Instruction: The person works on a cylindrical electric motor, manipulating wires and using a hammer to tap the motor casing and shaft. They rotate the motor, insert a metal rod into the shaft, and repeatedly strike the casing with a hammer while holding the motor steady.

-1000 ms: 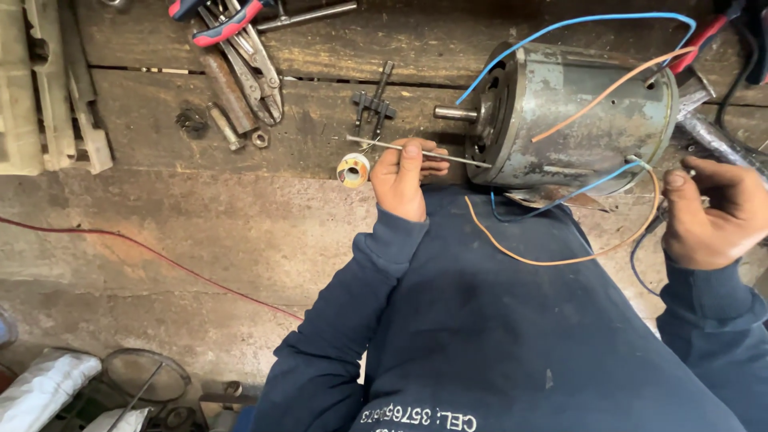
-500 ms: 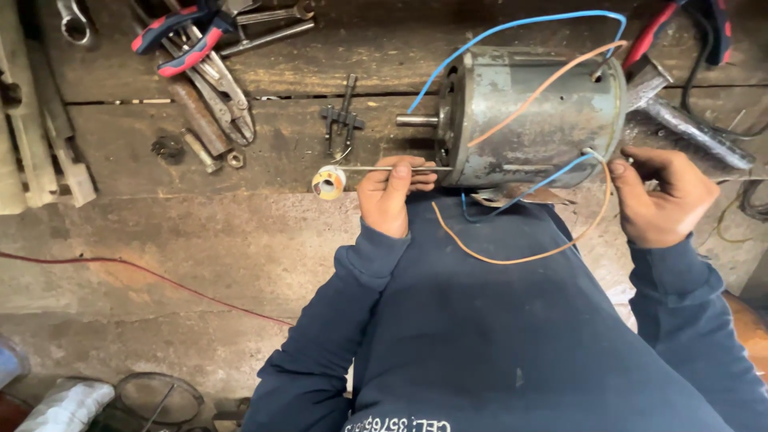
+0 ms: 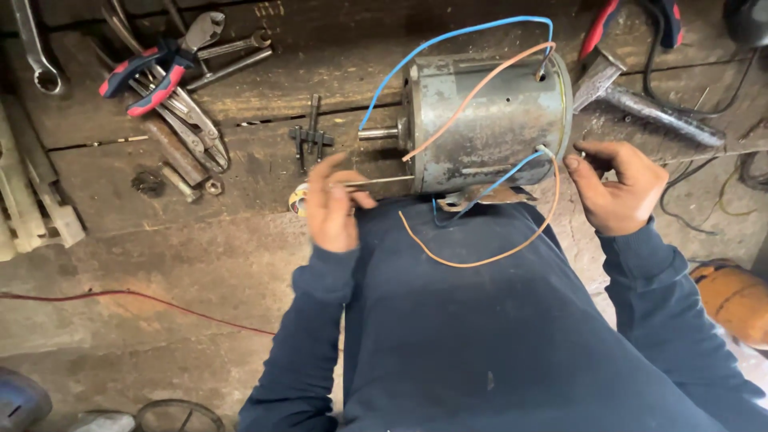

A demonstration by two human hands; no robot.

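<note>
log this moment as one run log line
left hand: pinching long thin rod at motor's shaft end | right hand: at rear end of grey motor | blue wire, orange wire hang loose

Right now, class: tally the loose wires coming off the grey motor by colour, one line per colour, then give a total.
Blue wire: 2, the second lower down
Orange wire: 2, the second looping below
Total: 4 visible runs on the motor

Repair workshop: pliers [image 3: 148,76], wrench [image 3: 36,48], worn wooden bench [image 3: 160,240].
</note>
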